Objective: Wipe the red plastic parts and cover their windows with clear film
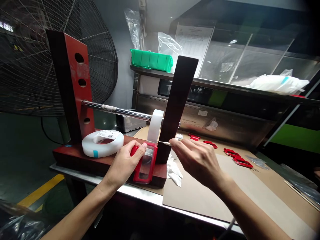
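Note:
My left hand (127, 161) is closed on a red frame with a clear window (147, 163), its thumb on the frame's upper part. The frame is tilted in front of the wooden stand's base. A strip from a white film roll (155, 125) hangs down to the frame's top edge. To the right, my right hand (197, 158) is closed around a slim, pale tool with a thin pointed tip (166, 143). That tip points left, close to the frame's upper right corner. Whether it touches the frame or strip, I cannot tell. The tool's kind does not show.
The red and dark stand (77, 83) carries a metal rod (122, 111). A wide white roll (102, 148) lies on its base. Several red frames (242, 162) lie on the cardboard-covered table (200, 196). A green bin (151, 60) sits on the shelf. A large fan (100, 56) stands left.

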A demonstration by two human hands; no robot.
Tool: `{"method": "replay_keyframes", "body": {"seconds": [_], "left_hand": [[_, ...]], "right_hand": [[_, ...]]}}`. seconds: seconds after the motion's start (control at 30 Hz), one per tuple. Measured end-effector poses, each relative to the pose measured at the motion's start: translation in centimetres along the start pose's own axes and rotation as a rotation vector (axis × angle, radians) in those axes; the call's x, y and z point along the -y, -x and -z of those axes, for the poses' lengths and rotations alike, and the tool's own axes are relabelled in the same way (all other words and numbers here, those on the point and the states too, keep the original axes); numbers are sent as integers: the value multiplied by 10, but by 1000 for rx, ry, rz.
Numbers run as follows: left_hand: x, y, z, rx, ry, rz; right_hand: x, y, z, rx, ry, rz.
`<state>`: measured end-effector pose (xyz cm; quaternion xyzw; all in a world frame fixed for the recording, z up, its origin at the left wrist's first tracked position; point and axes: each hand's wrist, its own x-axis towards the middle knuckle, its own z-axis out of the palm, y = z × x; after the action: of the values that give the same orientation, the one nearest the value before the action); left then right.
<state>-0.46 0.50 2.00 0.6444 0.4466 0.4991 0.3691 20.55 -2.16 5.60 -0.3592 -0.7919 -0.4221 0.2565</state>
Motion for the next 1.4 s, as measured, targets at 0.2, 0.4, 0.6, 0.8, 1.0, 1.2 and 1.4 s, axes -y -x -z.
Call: {"method": "replay_keyframes", "body": {"seconds": [0.2, 0.4, 0.6, 0.8, 1.0, 1.2, 1.4], "left_hand": [[4, -2, 0, -7, -6, -12], [9, -3, -1, -8, -13, -9], [12, -4, -1, 2, 0, -5], [12, -4, -2, 0, -6, 11], [20, -5, 0, -13, 5, 62], [22, 7, 9, -38, 14, 111], [22, 11, 7, 27, 16, 130]], "right_hand": [[4, -4, -12, 22, 27, 60], [3, -2, -18, 36, 25, 74], [5, -2, -17, 48, 33, 86], [10, -8, -19, 82, 60, 87], [8, 3, -21, 132, 32, 55], [-13, 54, -15, 113, -124, -101], [-35, 116, -19, 563, -294, -395]]}}
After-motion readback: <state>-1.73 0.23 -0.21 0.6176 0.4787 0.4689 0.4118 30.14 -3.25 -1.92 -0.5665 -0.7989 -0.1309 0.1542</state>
